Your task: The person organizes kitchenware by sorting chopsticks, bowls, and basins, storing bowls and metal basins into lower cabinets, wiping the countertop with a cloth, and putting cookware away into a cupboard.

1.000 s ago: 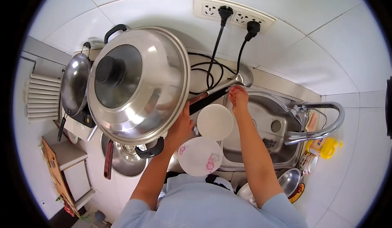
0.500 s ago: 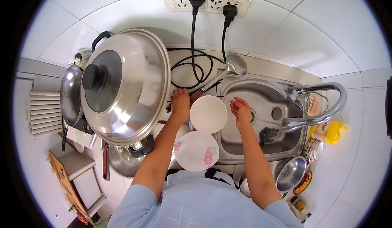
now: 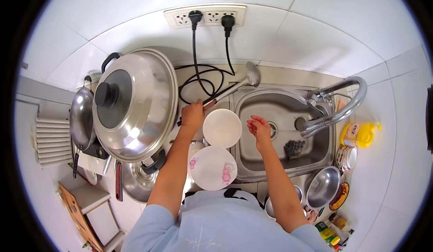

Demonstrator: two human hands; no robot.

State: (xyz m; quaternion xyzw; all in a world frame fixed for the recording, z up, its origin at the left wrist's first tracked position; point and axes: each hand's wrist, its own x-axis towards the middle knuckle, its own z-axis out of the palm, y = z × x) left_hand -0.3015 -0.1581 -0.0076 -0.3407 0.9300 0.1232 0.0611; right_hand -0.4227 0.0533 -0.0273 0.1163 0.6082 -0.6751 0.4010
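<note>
Presently, the counter (image 3: 288, 74) supports the sink (image 3: 268, 157) and, at the person's left, the domed steel lid (image 3: 146, 94). The ladle (image 3: 253, 75) extends diagonally beyond two dishes: flowered dish (image 3: 211, 168) nearest the person, plain bowl (image 3: 222, 128) next. Left hand (image 3: 193, 116): at the ladle's handle, fingers bent; grip closure cannot be determined. Right hand (image 3: 260, 129): empty, loosely curled, above the sink. Dark scouring pad (image 3: 294, 148): inside the sink.

So the left hand (image 3: 193, 116) is on the handle end of a metal ladle (image 3: 253, 74), right by the big lidded pot (image 3: 144, 103). Right hand (image 3: 259, 128) is over the sink (image 3: 252, 150), nothing in it. White bowl (image 3: 222, 128) sits between the hands, floral plate (image 3: 212, 168) just below it.
</note>
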